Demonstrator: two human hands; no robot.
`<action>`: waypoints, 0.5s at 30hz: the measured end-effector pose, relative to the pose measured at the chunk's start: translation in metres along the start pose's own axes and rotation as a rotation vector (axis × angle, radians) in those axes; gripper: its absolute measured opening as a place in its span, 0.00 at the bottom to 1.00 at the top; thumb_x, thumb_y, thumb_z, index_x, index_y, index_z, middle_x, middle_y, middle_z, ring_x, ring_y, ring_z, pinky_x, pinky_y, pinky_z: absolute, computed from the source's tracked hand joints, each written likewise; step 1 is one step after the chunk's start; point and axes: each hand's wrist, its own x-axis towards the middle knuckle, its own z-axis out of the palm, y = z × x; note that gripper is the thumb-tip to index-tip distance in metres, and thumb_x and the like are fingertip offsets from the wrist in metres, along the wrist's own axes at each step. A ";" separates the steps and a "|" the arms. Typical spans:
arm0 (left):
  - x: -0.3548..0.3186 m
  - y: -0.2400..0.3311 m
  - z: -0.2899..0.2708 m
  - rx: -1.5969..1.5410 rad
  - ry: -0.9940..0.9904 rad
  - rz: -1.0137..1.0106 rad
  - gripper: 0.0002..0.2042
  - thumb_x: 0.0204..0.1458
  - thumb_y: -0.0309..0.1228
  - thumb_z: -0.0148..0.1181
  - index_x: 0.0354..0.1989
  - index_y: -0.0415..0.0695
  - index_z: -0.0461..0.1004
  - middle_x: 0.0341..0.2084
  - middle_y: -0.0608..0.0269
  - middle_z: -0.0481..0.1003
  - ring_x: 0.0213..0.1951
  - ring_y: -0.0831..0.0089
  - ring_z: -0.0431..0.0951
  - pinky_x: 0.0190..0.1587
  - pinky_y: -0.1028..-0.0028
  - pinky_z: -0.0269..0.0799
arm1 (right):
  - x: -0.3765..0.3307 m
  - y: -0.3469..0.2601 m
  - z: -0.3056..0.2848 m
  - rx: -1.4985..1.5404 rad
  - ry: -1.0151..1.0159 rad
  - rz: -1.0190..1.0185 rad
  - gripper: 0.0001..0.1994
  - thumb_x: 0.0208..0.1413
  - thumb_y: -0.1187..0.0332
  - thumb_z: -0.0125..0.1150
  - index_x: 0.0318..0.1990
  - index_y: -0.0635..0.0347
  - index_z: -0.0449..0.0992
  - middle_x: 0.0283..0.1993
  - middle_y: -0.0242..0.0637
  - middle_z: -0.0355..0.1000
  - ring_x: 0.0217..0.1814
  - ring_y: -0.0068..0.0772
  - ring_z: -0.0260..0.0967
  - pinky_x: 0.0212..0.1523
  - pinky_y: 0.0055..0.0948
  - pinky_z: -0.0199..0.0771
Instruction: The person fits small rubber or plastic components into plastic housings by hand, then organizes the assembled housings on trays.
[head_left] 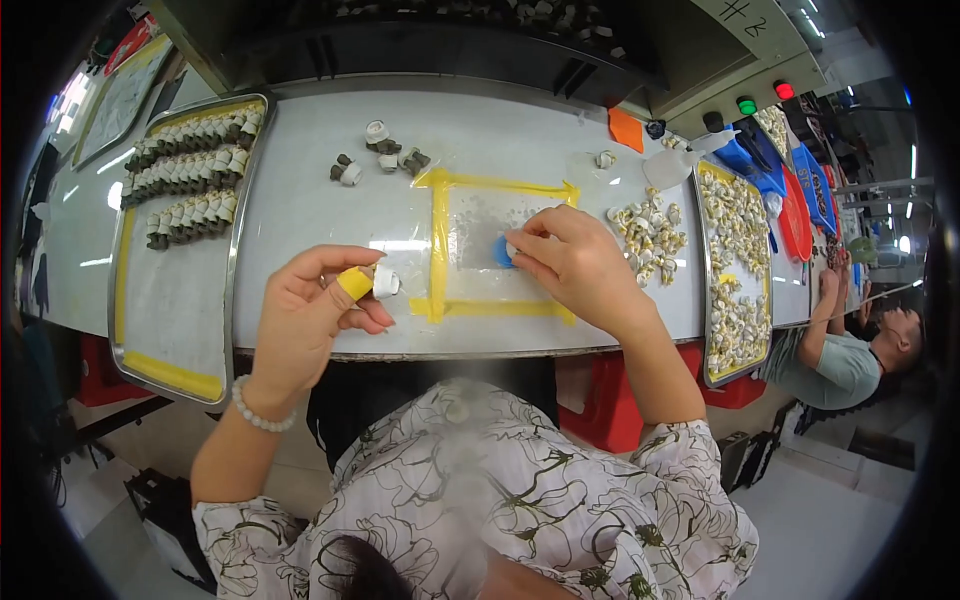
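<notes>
My left hand (305, 310) is closed around a small white molded part (386, 281), pinched at the fingertips, with a yellow wrap (354, 283) on the thumb. Over a rectangle outlined in yellow tape (438, 245), my right hand (575, 262) pinches a small round blue piece (501, 252). Something whitish shows at its fingertips, too small to tell. Several white and dark grey figurine parts (387, 147) lie beyond my left hand. To the right of my right hand is a loose pile of cream and yellowish small parts (650, 235).
At left, a metal tray (237, 250) holds rows of white and dark grey parts; another tray (708, 350) at right holds many cream ones. A squeeze bottle (668, 168), an orange scrap (626, 130) and a machine with lit buttons (746, 105) stand beyond. A co-worker (845, 360) sits far right.
</notes>
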 end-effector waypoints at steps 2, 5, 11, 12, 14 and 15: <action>-0.002 -0.014 0.005 -0.289 -0.008 -0.030 0.11 0.54 0.22 0.53 0.45 0.33 0.69 0.32 0.56 0.74 0.31 0.71 0.78 0.33 0.79 0.77 | 0.003 -0.002 0.000 -0.057 -0.055 -0.003 0.09 0.40 0.75 0.65 0.33 0.61 0.79 0.29 0.36 0.70 0.33 0.36 0.69 0.32 0.31 0.70; 0.001 -0.026 0.022 -0.388 0.014 -0.034 0.12 0.54 0.22 0.53 0.46 0.34 0.69 0.32 0.57 0.74 0.32 0.70 0.78 0.35 0.78 0.76 | 0.008 -0.005 -0.004 -0.098 -0.123 -0.035 0.10 0.40 0.75 0.65 0.34 0.62 0.79 0.30 0.37 0.71 0.32 0.36 0.69 0.32 0.31 0.71; 0.017 -0.043 0.040 -0.457 -0.055 -0.019 0.12 0.54 0.22 0.53 0.47 0.34 0.68 0.32 0.58 0.74 0.35 0.69 0.78 0.41 0.76 0.75 | -0.002 -0.001 0.001 0.128 0.019 0.146 0.11 0.43 0.75 0.64 0.37 0.63 0.78 0.31 0.37 0.72 0.32 0.34 0.70 0.33 0.27 0.70; 0.020 -0.049 0.040 -0.460 -0.052 -0.017 0.12 0.54 0.22 0.53 0.47 0.34 0.68 0.32 0.58 0.74 0.35 0.69 0.78 0.41 0.76 0.75 | -0.002 -0.003 0.000 0.129 0.015 0.143 0.11 0.43 0.75 0.64 0.37 0.63 0.78 0.31 0.37 0.72 0.32 0.34 0.70 0.33 0.27 0.70; 0.023 -0.060 0.039 -0.472 -0.088 0.045 0.11 0.53 0.21 0.53 0.45 0.34 0.69 0.34 0.57 0.75 0.36 0.68 0.78 0.42 0.75 0.75 | -0.002 -0.007 -0.002 0.290 0.024 0.239 0.11 0.44 0.75 0.64 0.38 0.63 0.78 0.32 0.37 0.73 0.33 0.31 0.71 0.35 0.24 0.70; 0.024 -0.061 0.040 -0.474 -0.089 0.044 0.11 0.53 0.21 0.53 0.45 0.34 0.69 0.34 0.57 0.75 0.36 0.68 0.78 0.42 0.75 0.75 | -0.003 -0.009 -0.002 0.289 0.023 0.241 0.11 0.44 0.75 0.64 0.38 0.63 0.78 0.32 0.37 0.73 0.33 0.31 0.71 0.35 0.24 0.70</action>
